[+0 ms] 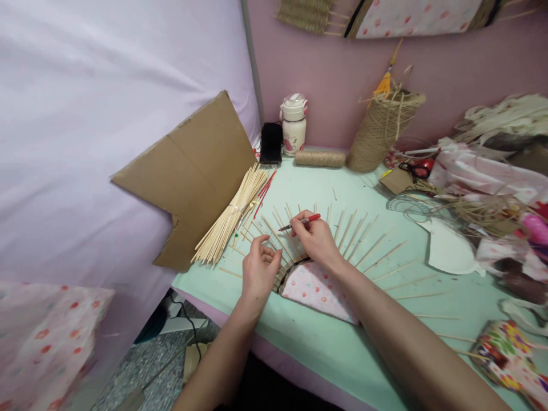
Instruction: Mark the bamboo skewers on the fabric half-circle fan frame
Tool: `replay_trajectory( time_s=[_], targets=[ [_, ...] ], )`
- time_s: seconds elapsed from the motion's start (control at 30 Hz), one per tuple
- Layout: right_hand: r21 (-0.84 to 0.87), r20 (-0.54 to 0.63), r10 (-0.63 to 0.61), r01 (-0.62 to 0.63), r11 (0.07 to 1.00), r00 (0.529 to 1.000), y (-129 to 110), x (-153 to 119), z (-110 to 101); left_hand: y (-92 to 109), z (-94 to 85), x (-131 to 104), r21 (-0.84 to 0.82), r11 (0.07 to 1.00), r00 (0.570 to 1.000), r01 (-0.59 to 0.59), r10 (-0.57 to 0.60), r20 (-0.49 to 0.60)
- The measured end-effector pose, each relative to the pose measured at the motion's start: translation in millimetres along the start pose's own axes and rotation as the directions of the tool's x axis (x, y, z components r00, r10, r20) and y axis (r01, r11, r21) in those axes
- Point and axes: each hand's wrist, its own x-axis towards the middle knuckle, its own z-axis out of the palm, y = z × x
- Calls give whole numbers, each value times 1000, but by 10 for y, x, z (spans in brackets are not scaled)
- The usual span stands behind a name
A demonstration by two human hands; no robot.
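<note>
My right hand (314,237) is closed around a pen (309,219) with a red end, its dark tip pointing left over the thin wooden sticks (355,234). These fan outward from a half-round piece covered in white fabric (314,288) with small red prints and a dark curved border. Left of the pen tip, my left hand (262,265) hovers at the sticks on that side, fingers curled but apart, and nothing shows in its grasp. Whether its fingertips touch a stick I cannot tell. My right forearm covers part of the fabric piece.
A tied bundle of sticks (233,214) lies on the left beside a cardboard sheet (201,165). Along the back stand a black phone (271,142), a white bottle (294,125), a twine roll (319,158) and a large twine spool (381,131). Fabric scraps (475,171) crowd the right side.
</note>
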Motion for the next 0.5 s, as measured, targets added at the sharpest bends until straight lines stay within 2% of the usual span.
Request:
replay_trajectory(
  time_s=[0.13, 0.23, 0.37, 0.5],
  targets=[
    [22, -19, -21, 21, 1000, 1000, -9, -5, -22, 104, -91, -68, -135, 990, 989, -41, 20, -147],
    [30, -23, -31, 32, 999, 999, -19, -9, -37, 147, -211, -116, -169, 983, 974, -66, 26, -226],
    [29, -13, -39, 40, 999, 999, -86, -22, -91, 71, -295, -166, -152, 988, 977, -22, -11, -214],
    [-12, 38, -65, 65, 998, 997, -242, -129, -234, -24, -248, -229, -100, 995, 984, -9, -9, -179]
  ],
)
